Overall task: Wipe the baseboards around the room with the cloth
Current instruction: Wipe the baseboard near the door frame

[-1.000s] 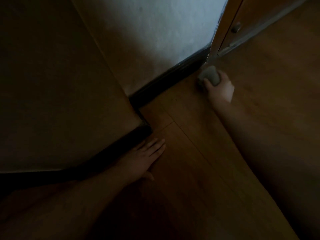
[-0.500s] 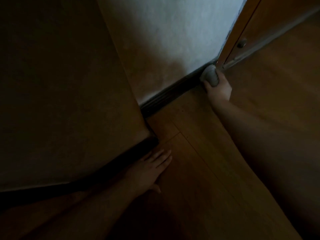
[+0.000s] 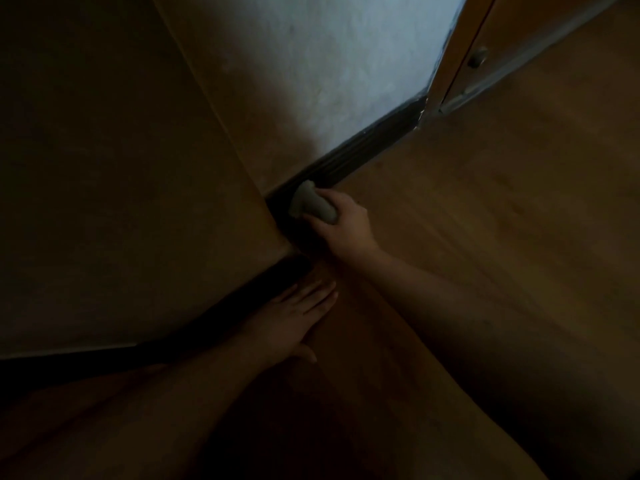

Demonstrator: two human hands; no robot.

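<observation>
A dark baseboard (image 3: 374, 140) runs along the foot of a white wall from a wall corner to a door frame. My right hand (image 3: 344, 225) grips a bunched pale grey cloth (image 3: 310, 202) and presses it against the baseboard's left end, close to the corner. A second dark baseboard (image 3: 221, 313) runs along the nearer wall at lower left. My left hand (image 3: 291, 323) lies flat on the wooden floor beside that second baseboard, fingers spread and holding nothing.
The wall corner (image 3: 263, 202) juts out between the two baseboards. A wooden door frame (image 3: 450, 57) and a door with a small round stop (image 3: 477, 58) stand at upper right. Wood floor (image 3: 502, 202) stretches to the right. The scene is dim.
My right hand has slid the cloth along the baseboard from the door-frame end leftward to the wall corner. My left hand has stayed flat on the floor.
</observation>
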